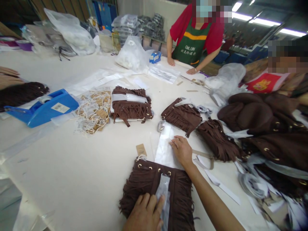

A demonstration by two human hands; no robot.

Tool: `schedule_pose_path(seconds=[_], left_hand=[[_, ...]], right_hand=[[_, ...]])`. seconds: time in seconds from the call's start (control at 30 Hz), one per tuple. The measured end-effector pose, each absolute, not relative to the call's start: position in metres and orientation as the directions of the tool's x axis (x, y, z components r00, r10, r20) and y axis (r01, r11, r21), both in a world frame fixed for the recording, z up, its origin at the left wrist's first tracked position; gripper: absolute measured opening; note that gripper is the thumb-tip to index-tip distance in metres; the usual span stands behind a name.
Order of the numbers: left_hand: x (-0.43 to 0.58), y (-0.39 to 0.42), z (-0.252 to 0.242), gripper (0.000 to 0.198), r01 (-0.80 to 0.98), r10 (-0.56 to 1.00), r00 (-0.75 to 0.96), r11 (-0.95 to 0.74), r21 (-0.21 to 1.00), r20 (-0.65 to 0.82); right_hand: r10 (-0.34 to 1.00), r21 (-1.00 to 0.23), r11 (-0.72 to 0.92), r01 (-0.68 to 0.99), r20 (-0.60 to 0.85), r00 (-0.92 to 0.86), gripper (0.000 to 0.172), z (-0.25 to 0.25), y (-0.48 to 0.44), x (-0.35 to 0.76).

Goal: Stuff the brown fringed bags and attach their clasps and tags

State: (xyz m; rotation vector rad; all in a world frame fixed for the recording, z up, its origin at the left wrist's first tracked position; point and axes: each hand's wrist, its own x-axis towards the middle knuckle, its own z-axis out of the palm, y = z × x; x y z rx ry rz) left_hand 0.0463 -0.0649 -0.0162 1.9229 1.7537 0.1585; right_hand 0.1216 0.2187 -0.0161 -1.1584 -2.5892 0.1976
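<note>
A dark brown fringed bag point(154, 186) with gold eyelets lies flat at the front of the table. My left hand point(145, 211) rests on it with fingers laid out, touching the clear plastic-wrapped strip point(164, 184) down its middle. Just beyond the bag, my right hand point(182, 150) has its fingertips bent and closed at the edge of some thin white sheets point(165, 149), whose near end touches the bag's top. A brown card tag point(141, 149) on white string lies at the bag's upper left corner.
Folded fringed bags point(131, 104) lie farther back and to the right. Left are a heap of string tags point(95, 110) and a blue tape dispenser point(54, 107). Brown bags point(250, 112) and straps crowd the right. A co-worker in a green apron point(191, 45) stands opposite; another's hand point(8, 77) shows left.
</note>
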Motion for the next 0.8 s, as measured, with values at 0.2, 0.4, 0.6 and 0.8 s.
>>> schedule_pose_path(seconds=[0.2,0.4,0.6,0.8], left_hand=[[0.047,-0.068,-0.016,0.059,0.882,0.962,0.137,-0.01,0.472,-0.236],[0.045,-0.071,0.001,0.055,0.867,0.978,0.095,0.01,0.499,-0.186],[0.045,-0.074,0.017,0.054,0.875,0.989,0.055,0.018,0.484,-0.136],[0.048,-0.079,0.017,0.054,0.914,0.998,0.054,-0.031,0.404,-0.044]], right_hand=[[0.866,-0.562,0.452,0.693,0.089,-0.493,0.018,0.003,0.234,0.118],[0.844,-0.875,0.109,0.472,-0.169,-0.508,0.051,0.011,0.247,0.107],[0.749,-0.858,0.044,0.512,-0.31,-0.585,0.03,0.04,0.257,0.102],[0.756,-0.857,0.087,0.508,-0.275,-0.593,0.018,0.066,0.249,0.102]])
